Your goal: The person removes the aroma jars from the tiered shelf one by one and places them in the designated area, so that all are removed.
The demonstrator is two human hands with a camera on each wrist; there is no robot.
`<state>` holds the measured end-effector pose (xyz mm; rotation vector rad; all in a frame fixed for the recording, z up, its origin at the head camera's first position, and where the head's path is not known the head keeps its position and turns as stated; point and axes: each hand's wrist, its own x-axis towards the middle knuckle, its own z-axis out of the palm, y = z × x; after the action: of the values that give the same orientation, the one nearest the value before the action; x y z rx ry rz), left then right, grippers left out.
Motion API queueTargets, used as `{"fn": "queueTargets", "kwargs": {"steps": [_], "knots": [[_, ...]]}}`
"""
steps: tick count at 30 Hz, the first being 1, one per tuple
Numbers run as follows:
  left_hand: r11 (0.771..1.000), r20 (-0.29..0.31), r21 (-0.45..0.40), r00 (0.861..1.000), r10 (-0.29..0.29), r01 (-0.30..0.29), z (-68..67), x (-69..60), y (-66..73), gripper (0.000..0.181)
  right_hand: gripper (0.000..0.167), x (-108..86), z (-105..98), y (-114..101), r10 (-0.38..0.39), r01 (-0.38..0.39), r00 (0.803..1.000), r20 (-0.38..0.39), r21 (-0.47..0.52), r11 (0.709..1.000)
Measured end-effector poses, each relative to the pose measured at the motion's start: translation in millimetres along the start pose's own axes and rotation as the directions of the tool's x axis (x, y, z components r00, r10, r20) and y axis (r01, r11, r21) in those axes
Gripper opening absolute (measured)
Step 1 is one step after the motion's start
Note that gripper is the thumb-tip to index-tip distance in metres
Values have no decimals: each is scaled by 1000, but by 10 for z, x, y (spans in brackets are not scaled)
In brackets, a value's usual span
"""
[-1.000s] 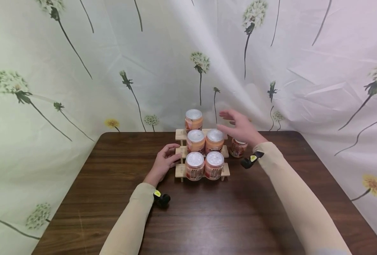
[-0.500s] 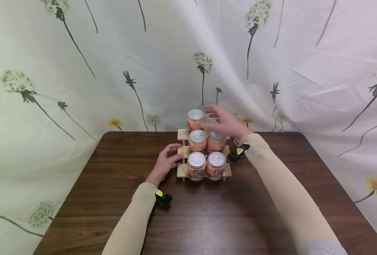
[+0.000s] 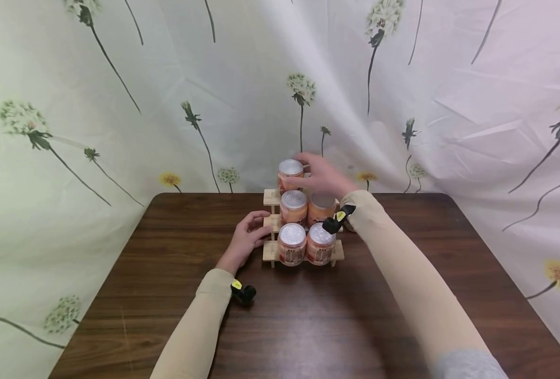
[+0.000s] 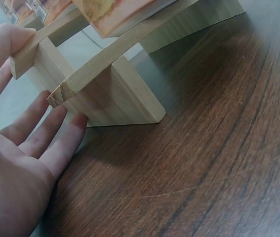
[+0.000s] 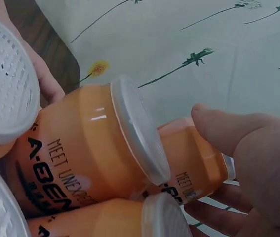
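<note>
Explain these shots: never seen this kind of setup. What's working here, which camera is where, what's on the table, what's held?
No robot here: a person works with two bare hands. The wide view comes from a camera on the head, looking forward and down. The two close-ups come from cameras worn on the wrists, each watching its own hand.

On the brown table is a three-step wooden stand. It carries orange jars: two on the bottom step, two on the middle, and one top jar. Behind is a flower-print sheet.

The left hand touches the stand's left end. The right hand curls round the top jar; how firmly, I can't tell.
</note>
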<state>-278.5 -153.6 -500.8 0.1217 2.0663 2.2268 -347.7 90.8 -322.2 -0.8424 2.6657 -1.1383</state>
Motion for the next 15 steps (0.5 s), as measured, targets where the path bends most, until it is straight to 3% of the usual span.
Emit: {"fn": "queueTargets", "kwargs": {"steps": [9, 15], "knots": [[1000, -5, 12, 1000, 4, -4, -5, -5, -3, 43, 71, 33, 70, -68, 6, -7, 999, -48, -25, 1000], [1000, 3, 2, 1000, 8, -8, -1, 4, 1, 44, 64, 44, 93, -71, 36, -34, 996, -83, 36, 999]]}}
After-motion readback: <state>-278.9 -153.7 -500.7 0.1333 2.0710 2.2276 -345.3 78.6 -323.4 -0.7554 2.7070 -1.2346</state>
